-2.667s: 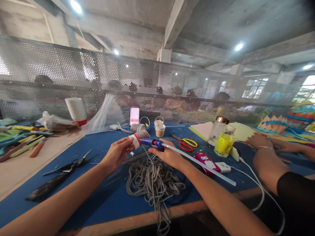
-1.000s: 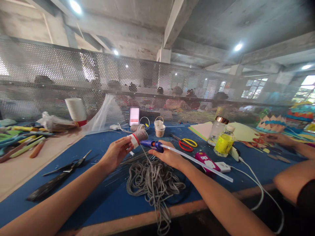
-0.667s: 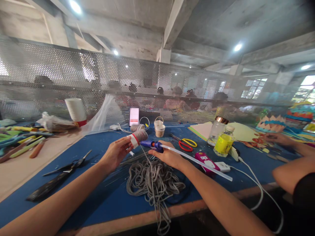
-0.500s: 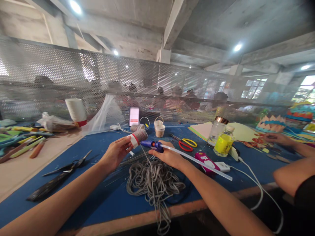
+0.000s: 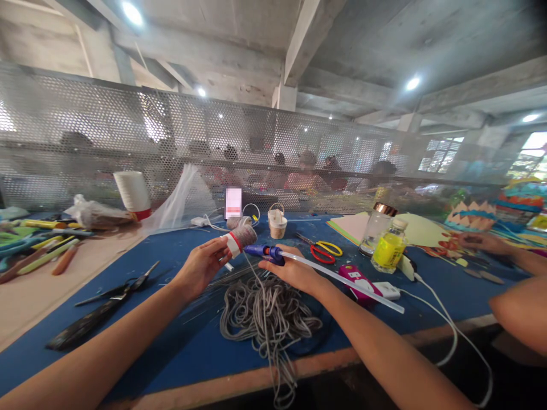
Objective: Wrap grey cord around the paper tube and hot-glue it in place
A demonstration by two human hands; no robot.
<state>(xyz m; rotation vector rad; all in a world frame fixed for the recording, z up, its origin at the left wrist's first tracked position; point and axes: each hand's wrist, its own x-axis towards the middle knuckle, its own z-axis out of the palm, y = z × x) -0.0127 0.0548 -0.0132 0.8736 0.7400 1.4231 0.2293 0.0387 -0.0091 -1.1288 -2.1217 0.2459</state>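
Note:
My left hand is closed around a paper cup lying on its side, white with a red band and partly wrapped in grey cord. A blue hot glue gun is in my right hand, its nozzle close to the wrapped part; whether it touches I cannot tell. From its back a long clear glue stick slants down to the right. One strand runs from the cup to a loose heap of grey cord on the blue table, below both hands and hanging over the front edge.
Black scissors and a dark-handled tool lie left. Ahead stand a small basket, a phone and red-yellow scissors. To the right are a glass jar, a yellow bottle, a power bank and a co-worker's arm.
The co-worker's arm at the right has shifted a little to the right. My hands, the cup and the glue gun stay almost exactly where they were.

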